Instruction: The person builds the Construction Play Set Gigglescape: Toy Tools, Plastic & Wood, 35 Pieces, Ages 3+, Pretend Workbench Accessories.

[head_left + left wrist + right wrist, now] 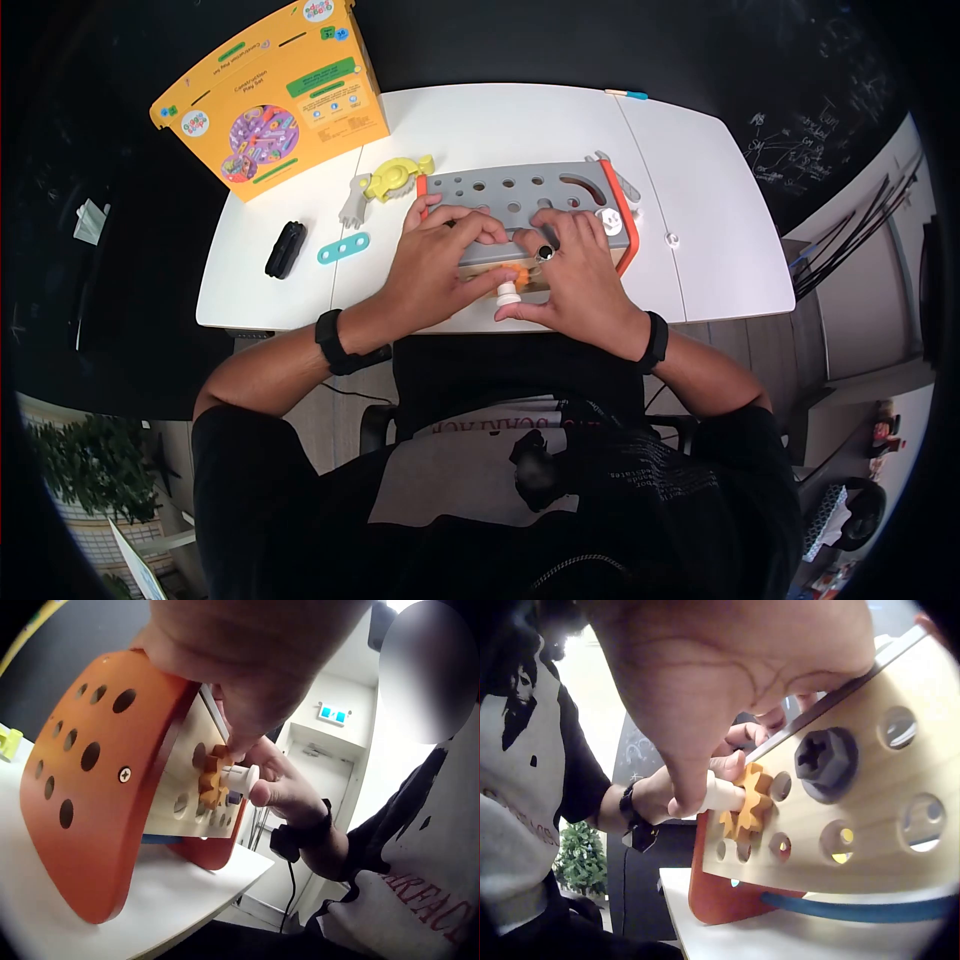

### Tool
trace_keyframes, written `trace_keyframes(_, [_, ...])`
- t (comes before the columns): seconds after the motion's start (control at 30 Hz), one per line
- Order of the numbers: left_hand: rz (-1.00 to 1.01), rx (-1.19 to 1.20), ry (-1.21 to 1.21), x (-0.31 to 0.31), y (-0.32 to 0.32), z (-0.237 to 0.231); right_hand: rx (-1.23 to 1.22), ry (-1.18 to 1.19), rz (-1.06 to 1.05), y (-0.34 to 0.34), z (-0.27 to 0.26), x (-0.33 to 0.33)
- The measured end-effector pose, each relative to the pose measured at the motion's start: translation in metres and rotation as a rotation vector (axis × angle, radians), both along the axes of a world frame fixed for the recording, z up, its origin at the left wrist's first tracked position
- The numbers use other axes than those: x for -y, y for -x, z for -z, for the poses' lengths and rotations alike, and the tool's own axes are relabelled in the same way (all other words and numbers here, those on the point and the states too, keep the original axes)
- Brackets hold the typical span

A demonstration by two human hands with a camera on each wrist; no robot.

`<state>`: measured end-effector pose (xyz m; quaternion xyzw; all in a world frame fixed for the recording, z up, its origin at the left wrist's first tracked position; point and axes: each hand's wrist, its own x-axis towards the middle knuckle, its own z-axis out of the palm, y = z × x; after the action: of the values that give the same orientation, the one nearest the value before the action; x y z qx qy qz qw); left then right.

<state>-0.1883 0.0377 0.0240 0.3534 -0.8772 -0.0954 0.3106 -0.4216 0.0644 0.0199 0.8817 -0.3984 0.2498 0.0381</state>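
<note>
A toy workbench with a grey holed top (pixel 495 185), orange side panels (pixel 90 772) and a wooden front panel (pixel 870 855) stands before me. An orange gear (pixel 751 802) sits against the front, with a white peg (pixel 241 778) through its middle. My left hand (pixel 430 265) grips the bench's upper edge, fingers bent over the top and thumb at the gear. With its thumb against the peg's head, my right hand (pixel 580 285) squeezes the peg toward the panel, other fingers bent over the top. A dark grey hex bolt (pixel 826 763) is in the panel.
Left of the bench lie a yellow toy saw (pixel 395 178), a teal holed strip (pixel 343 248) and a black case-like object (pixel 286 249). A yellow box (pixel 270 100) stands behind them. A small white piece (pixel 672 240) lies to the right.
</note>
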Motion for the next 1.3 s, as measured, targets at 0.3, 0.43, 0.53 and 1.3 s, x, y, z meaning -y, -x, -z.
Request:
trace_keyframes(0.3, [0.010,-0.006,0.082,0.005,0.001,0.003,0.032,-0.031,-0.012,0.000,0.003,0.006])
trace_keyframes(0.43, [0.014,-0.021,0.105,0.005,0.000,0.005,0.034,-0.009,-0.011,-0.001,0.001,0.006])
trace_keyframes(0.53, [0.009,-0.019,0.107,0.005,0.001,0.004,0.033,-0.022,-0.011,-0.001,0.001,0.006])
trace_keyframes(1.3, [-0.001,-0.003,0.066,0.008,0.000,0.004,0.018,-0.097,-0.021,-0.004,-0.003,0.014])
